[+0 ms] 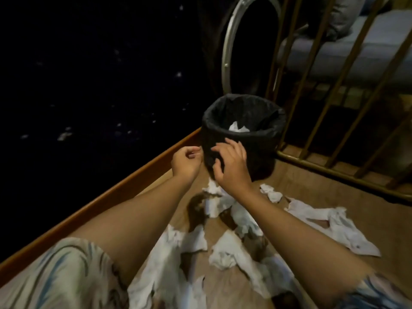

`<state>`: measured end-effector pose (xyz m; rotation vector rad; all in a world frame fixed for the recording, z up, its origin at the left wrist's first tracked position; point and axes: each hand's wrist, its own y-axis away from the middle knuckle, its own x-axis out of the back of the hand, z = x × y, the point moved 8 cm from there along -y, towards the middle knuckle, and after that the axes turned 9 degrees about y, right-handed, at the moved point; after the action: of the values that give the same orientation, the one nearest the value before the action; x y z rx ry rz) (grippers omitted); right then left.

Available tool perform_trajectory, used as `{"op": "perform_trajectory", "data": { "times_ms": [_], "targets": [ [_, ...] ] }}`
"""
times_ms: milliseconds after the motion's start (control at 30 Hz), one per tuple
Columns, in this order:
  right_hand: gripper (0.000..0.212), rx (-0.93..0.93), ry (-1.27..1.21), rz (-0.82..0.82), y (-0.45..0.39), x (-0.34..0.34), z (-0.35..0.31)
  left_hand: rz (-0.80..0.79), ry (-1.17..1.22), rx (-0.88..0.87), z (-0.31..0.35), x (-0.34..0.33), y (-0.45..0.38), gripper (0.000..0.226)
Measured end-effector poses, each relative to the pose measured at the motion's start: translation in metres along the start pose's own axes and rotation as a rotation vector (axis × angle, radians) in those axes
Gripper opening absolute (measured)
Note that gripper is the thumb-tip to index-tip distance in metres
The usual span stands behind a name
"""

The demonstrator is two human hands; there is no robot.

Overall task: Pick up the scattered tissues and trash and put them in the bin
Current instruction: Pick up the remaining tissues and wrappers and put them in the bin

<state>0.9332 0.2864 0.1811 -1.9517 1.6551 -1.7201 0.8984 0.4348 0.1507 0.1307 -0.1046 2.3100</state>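
The tissues (225,210) lie on the floor (312,197) just below and behind our hands, in front of the bin (243,134). Our right hand (231,166), fingers spread and empty, hangs nearest; our left hand (186,162) is loosely curled, apparently empty.

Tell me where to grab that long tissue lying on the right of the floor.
Pinch the long tissue from above at its bunched, crumpled middle, where folds stand up off the floor. Its flat edges offer little to catch. The right hand looks nearest.
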Motion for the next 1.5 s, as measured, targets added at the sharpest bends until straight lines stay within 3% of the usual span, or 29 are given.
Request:
{"op": "perform_trajectory", "data": {
  "times_ms": [167, 400, 500, 733, 900, 1000, 1100, 1167, 1233, 1333, 1433, 1500],
  "targets": [
    [0.037, 0.197, -0.026, -0.235, 0.025, -0.021, -0.088, -0.057, -0.086, 0.089, -0.009, 0.090, 0.040, 0.019],
    [0.034, 0.301, -0.019, -0.296, 0.022, -0.022, -0.223, -0.073, -0.356, 0.146, 0.021, 0.248, 0.092, 0.030],
    [0.036, 0.392, 0.004, -0.403, 0.035, -0.037, -0.283, -0.109, -0.532, 0.192, 0.026, 0.315, 0.119, 0.038],
    [0.032, 0.490, 0.031, -0.674, 0.103, -0.085, -0.374, -0.020, -0.703, 0.255, -0.031, 0.438, 0.167, 0.035],
    [0.035, 0.474, 0.005, -0.887, 0.196, -0.120, -0.397, 0.065, -0.714, 0.316, -0.126, 0.458, 0.209, 0.028],
    [0.045, 0.418, 0.064, -1.027, 0.255, -0.137, -0.390, -0.022, -0.743, 0.376, -0.179, 0.447, 0.241, 0.060],
    [0.070, 0.182, 0.116, -1.181, 0.309, -0.149, -0.373, -0.158, -0.807, 0.426, -0.218, 0.439, 0.257, 0.092],
    [0.089, 0.015, 0.123, -1.236, 0.342, -0.154, -0.365, -0.146, -0.803, 0.399, -0.227, 0.444, 0.255, 0.096],
    [0.094, -0.039, 0.193, -1.222, 0.363, -0.161, -0.364, -0.051, -0.740, 0.375, -0.229, 0.454, 0.250, 0.091],
    [0.086, -0.126, 0.203, -1.191, 0.381, -0.169, -0.373, 0.026, -0.639, 0.389, -0.239, 0.458, 0.242, 0.090],
    [0.067, -0.067, 0.193, -1.067, 0.388, -0.170, -0.391, -0.008, -0.573, 0.413, -0.253, 0.449, 0.232, 0.090],
    [0.046, -0.035, 0.138, -0.955, 0.390, -0.167, -0.400, -0.045, -0.562, 0.361, -0.257, 0.439, 0.231, 0.070]
  ]
}}
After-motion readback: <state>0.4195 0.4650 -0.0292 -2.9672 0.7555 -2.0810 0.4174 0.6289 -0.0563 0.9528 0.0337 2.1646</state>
